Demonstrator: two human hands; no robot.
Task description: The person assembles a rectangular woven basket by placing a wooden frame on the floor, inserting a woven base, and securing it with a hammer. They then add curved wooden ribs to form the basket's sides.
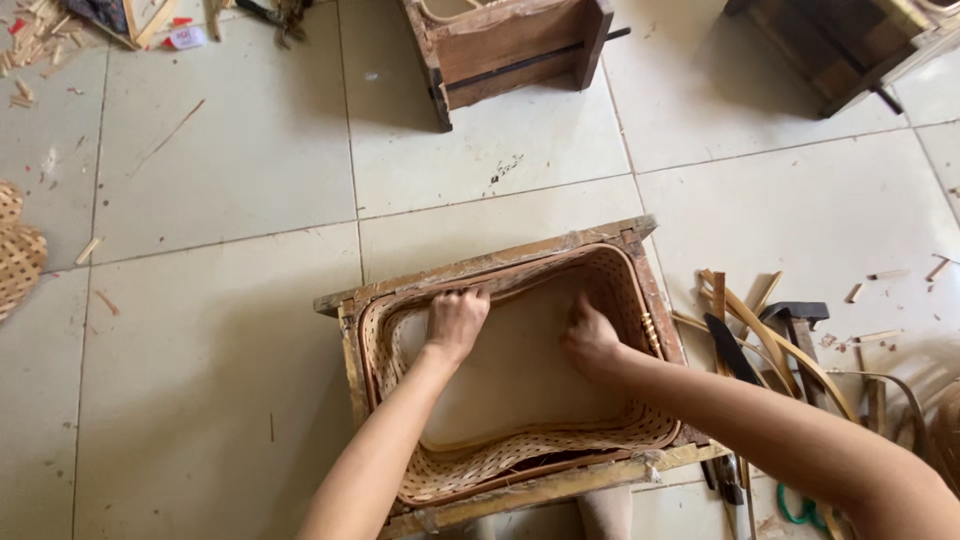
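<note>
Pressing down inside the woven basket [520, 455], both hands work within the wooden mould frame [480, 268] that sits on the tiled floor [220, 200] at lower centre of the frame. The left hand [456, 320] is curled into a loose fist on the upper left of the basket's inner wall, knuckles against the rim band; whether its fingers pinch anything I cannot tell. The right hand [590, 340] is also closed, pushing into the upper right corner, nothing visibly held. To seat the weave well, I judge pressure should stay even in the corners, keeping the rim flush with the frame. The basket is rectangular with rounded corners, open lattice sides, a pale smooth base and a brown rim strip. Bamboo strips [770, 335] and a hammer [795, 315] lie at right.
</note>
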